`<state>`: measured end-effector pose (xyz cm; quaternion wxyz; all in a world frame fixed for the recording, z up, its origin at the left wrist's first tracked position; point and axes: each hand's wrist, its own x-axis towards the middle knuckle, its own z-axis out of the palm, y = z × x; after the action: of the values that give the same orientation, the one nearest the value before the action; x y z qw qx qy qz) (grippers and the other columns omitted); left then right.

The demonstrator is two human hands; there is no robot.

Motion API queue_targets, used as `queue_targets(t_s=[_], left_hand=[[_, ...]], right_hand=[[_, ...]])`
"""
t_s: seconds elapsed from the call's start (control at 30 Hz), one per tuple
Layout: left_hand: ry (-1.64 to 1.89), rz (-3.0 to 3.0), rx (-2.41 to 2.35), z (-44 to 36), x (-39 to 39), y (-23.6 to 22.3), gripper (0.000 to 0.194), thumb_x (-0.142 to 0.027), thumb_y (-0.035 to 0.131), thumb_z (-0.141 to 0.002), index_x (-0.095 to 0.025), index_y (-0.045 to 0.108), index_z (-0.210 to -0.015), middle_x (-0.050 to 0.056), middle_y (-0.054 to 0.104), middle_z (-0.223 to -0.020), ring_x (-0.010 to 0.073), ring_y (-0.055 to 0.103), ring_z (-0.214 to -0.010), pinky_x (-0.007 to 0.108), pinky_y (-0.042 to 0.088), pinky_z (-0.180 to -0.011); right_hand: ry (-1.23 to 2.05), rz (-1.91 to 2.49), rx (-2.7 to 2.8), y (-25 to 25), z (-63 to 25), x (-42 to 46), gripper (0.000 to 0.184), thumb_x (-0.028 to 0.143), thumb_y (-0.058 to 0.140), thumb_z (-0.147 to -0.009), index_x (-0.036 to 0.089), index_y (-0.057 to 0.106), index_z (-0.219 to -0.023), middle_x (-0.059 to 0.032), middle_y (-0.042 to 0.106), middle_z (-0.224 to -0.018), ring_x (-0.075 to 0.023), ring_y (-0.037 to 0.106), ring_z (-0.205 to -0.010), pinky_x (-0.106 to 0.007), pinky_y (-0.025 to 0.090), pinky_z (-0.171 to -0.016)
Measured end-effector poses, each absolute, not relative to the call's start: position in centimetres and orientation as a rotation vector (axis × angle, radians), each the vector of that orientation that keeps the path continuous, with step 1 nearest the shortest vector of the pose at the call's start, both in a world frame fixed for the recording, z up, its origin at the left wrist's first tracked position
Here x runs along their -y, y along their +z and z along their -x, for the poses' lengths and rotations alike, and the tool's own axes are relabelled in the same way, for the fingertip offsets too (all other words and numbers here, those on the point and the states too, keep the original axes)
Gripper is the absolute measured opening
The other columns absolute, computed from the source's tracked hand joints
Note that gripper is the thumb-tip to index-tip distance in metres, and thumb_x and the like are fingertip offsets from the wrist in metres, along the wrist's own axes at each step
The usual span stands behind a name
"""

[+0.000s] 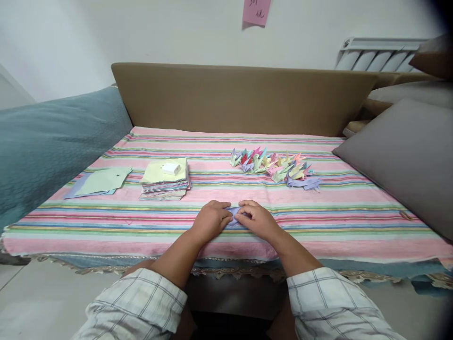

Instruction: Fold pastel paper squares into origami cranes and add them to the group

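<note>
A small lavender paper piece (234, 213) lies on the striped cloth (318, 222) near its front edge. My left hand (211, 220) and my right hand (256, 218) meet over it, fingers curled and pinching its folds from both sides. Most of the paper is hidden under my fingers. Beyond my hands, a row of several folded paper cranes (274, 165) in mixed pastel colours sits on the cloth.
A stack of square coloured papers (164, 182) with a small white box (171, 168) on top lies at the left. Loose green and blue sheets (101, 182) lie further left. A grey cushion (403, 156) is at the right, a teal blanket (46, 141) at the left.
</note>
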<state>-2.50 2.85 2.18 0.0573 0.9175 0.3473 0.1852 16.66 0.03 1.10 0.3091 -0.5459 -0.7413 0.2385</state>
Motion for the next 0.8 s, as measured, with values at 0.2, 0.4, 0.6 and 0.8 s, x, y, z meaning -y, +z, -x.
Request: queue_targets(t_s=[0.2,0.4,0.6,0.8], left_hand=[[0.614,-2.728,-1.066,2.8,-2.9,2.0,0.018,-0.032,0.058,-0.083,-0.021,0.071,-0.09,0.009,0.064,-0.115,0.0235,0.059,-0.104,0.039,0.045,-0.09],[0.581,-2.686,-1.135,3.1,-2.8,2.1,0.021,-0.035,0.062,-0.079,-0.017,0.069,-0.072,0.013,0.063,-0.117,0.0248,0.06,-0.104,0.04,0.045,-0.09],[0.604,-2.63,-1.166,3.0,-3.1,1.8,0.021,-0.033,0.066,-0.076,-0.016,0.064,-0.064,0.012,0.067,-0.108,0.0247,0.06,-0.101,0.039,0.045,-0.088],[0.618,-2.49,-1.196,3.7,-3.0,2.4,0.019,-0.033,0.066,-0.074,-0.019,0.064,-0.061,0.008,0.071,-0.092,0.0242,0.057,-0.109,0.036,0.043,-0.089]], right_hand=[[0.612,1.512,1.996,1.3,-16.4,0.0,0.015,0.031,0.059,-0.078,0.02,0.067,-0.07,-0.0084,0.059,-0.114,-0.0197,0.056,-0.107,-0.031,0.043,-0.089],[0.566,1.525,2.009,1.4,-16.0,0.0,0.01,0.024,0.057,-0.078,0.02,0.067,-0.077,-0.01,0.059,-0.115,-0.0206,0.054,-0.111,-0.033,0.041,-0.094],[0.556,1.552,2.052,1.3,-15.8,0.0,0.018,0.033,0.059,-0.08,0.019,0.065,-0.071,-0.0109,0.059,-0.113,-0.0216,0.054,-0.109,-0.034,0.041,-0.093],[0.514,1.568,2.059,0.8,-15.7,-0.2,0.015,0.032,0.062,-0.077,0.019,0.066,-0.071,-0.0105,0.059,-0.114,-0.022,0.054,-0.108,-0.033,0.041,-0.092]])
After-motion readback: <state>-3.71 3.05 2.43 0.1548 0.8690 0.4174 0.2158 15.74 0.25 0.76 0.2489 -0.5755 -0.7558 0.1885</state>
